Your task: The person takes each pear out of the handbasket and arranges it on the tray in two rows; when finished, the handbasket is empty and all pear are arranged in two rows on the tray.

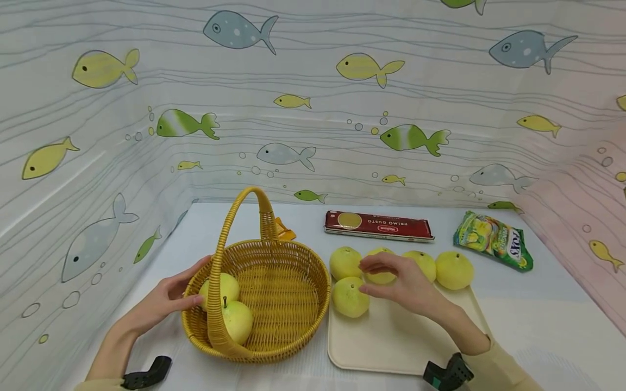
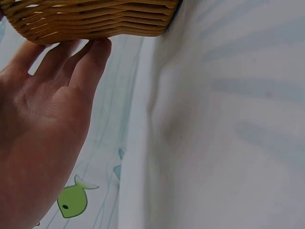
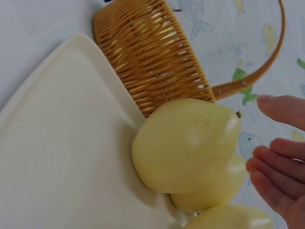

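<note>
My left hand (image 1: 168, 297) grips the left rim of a yellow wicker basket (image 1: 279, 355). Its thumb lies over the rim, and in the left wrist view the fingers (image 2: 90, 64) press on the woven outer wall. Two yellow pears (image 1: 238, 321) lie in the basket's left side, partly behind its tall handle. My right hand (image 1: 403, 279) hovers over the cream tray (image 1: 391, 342), thumb and fingers apart and nothing between them. Nearest to it is the front pear (image 3: 188, 145), at the tray's left edge. Several more pears (image 1: 455, 270) line the tray's back; the hand partly covers some.
Behind the tray lies a dark red Primo Gusto pack (image 1: 379, 226). A green Zoks candy bag (image 1: 494, 240) is at the back right. An orange wrapper (image 1: 284, 230) shows behind the basket. Fish-printed cloth walls (image 1: 313, 125) enclose the white table.
</note>
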The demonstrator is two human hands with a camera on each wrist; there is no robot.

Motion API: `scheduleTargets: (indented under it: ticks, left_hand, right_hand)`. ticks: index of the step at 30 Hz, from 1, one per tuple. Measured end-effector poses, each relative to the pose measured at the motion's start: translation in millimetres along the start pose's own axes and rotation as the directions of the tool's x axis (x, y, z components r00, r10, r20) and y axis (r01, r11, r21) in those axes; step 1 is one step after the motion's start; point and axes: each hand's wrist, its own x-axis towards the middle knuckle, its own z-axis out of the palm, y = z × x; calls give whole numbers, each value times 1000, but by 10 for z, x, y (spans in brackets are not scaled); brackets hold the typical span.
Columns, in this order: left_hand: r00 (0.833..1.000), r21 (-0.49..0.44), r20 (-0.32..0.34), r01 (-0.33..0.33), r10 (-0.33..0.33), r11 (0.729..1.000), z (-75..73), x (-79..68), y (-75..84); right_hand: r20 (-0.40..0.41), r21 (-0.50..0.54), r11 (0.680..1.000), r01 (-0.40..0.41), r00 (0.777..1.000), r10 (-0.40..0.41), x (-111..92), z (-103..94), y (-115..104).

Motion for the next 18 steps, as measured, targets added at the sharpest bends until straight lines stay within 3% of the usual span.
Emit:
scheduleTargets:
  ticks: [9,18]
  left_hand:
    - [1000,1,-9,16,-16,1000,-6,-18,-2]
    - [1000,18,-13,9,-9,1000,6,3,-4]
  right_hand:
    - [40,26,999,30,999,-32,138,30,-213]
    - [142,62,998,17,990,-26,327,209,-411]
